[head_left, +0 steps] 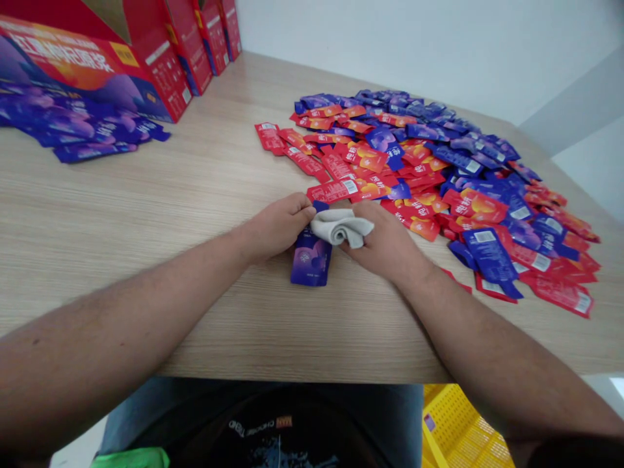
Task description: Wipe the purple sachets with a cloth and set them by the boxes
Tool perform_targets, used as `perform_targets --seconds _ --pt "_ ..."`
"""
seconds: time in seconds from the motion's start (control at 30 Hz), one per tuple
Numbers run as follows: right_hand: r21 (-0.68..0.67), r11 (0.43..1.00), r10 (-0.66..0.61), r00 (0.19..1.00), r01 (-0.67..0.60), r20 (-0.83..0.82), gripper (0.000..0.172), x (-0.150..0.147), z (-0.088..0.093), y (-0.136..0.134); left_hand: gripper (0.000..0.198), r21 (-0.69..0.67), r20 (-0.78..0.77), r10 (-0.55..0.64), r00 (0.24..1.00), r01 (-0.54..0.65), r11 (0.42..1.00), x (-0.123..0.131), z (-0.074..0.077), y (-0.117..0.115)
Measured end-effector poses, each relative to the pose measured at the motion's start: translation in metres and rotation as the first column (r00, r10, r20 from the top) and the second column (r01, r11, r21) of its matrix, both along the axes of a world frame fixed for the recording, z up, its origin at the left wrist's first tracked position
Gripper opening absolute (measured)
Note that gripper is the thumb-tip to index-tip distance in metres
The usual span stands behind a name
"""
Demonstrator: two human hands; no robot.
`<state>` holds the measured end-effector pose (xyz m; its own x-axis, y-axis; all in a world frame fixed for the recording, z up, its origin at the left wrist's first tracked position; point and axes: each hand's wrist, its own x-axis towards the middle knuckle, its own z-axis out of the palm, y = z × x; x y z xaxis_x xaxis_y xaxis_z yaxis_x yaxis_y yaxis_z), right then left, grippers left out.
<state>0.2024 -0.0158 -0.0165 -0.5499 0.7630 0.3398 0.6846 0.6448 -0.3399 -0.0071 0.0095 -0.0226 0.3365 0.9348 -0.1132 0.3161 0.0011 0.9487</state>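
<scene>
My left hand (279, 227) pinches the top end of a purple-blue foil sachet (311, 260), which lies flat on the wooden tabletop (146, 208). My right hand (385, 244) holds a folded beige cloth (341, 227) pressed over the sachet's upper part. The cloth hides part of the sachet, and my fingers cover its top edge. Just beyond both hands, a large spread of red and blue sachets (429, 169) lies in a loose heap, with a red sachet (336, 190) almost touching my left fingertips.
Red and purple printed cardboard boxes (92, 65) stand in a row at the far left, with purple sachets (82, 123) lying in front of them. A yellow perforated plastic crate (463, 422) sits on the floor below the table's near right edge.
</scene>
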Motion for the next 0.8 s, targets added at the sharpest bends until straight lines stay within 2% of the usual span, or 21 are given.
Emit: perform_targets --seconds 0.07,0.1,0.13,0.2,0.27,0.3,0.37,0.43,0.47,0.53,0.67,0.8 --pt "-0.051 0.996 0.074 0.997 -0.073 0.009 0.023 -0.001 0.0 0.0 0.016 -0.012 0.035 -0.049 0.998 0.049 0.999 0.0 -0.002 0.0" --pt "-0.062 0.996 0.072 0.997 -0.071 0.009 0.023 -0.001 0.001 0.001 0.016 -0.023 0.037 -0.054 0.998 0.055 0.998 0.0 -0.002 0.0" --pt "-0.053 0.998 0.024 1.0 -0.024 -0.002 0.023 0.0 0.001 0.003 0.015 -0.039 0.037 -0.042 0.998 0.043 0.998 0.0 -0.002 -0.001" --pt "-0.02 0.989 -0.148 0.987 0.147 -0.061 0.022 0.005 0.001 0.011 0.013 -0.061 0.052 0.021 0.998 -0.017 0.998 0.0 -0.001 -0.002" --pt "-0.056 0.96 -0.281 0.945 0.275 -0.17 0.026 0.013 0.0 0.019 0.013 -0.059 0.101 0.071 0.992 -0.065 0.996 0.001 -0.001 -0.003" --pt "-0.105 0.948 -0.317 0.917 0.3 -0.243 0.029 0.016 -0.001 0.023 0.013 -0.054 0.144 0.075 0.987 -0.068 0.996 0.001 -0.001 -0.004" --pt "-0.258 0.934 -0.335 0.86 0.248 -0.384 0.034 0.02 -0.006 0.025 0.014 -0.051 0.251 0.078 0.965 -0.067 0.996 0.003 -0.003 -0.005" --pt "-0.421 0.903 -0.302 0.82 0.083 -0.487 0.042 0.018 -0.012 0.023 0.016 -0.052 0.33 0.098 0.939 -0.086 0.995 0.004 -0.005 -0.005" --pt "-0.475 0.88 -0.269 0.808 -0.015 -0.524 0.046 0.016 -0.014 0.021 0.017 -0.04 0.334 0.112 0.936 -0.104 0.994 0.005 -0.005 -0.006" --pt "-0.49 0.861 -0.199 0.794 -0.139 -0.574 0.053 0.01 -0.017 0.016 0.018 0.008 0.268 0.131 0.954 -0.138 0.99 0.007 -0.006 -0.007" --pt "-0.38 0.922 -0.131 0.861 -0.076 -0.491 0.044 -0.001 -0.012 0.006 0.017 0.113 0.074 0.137 0.988 -0.145 0.983 0.007 -0.001 -0.01" --pt "-0.318 0.948 -0.117 0.912 -0.016 -0.393 0.038 -0.01 -0.006 -0.001 0.025 0.135 0.052 0.068 0.996 -0.074 0.988 0.007 0.006 -0.013"
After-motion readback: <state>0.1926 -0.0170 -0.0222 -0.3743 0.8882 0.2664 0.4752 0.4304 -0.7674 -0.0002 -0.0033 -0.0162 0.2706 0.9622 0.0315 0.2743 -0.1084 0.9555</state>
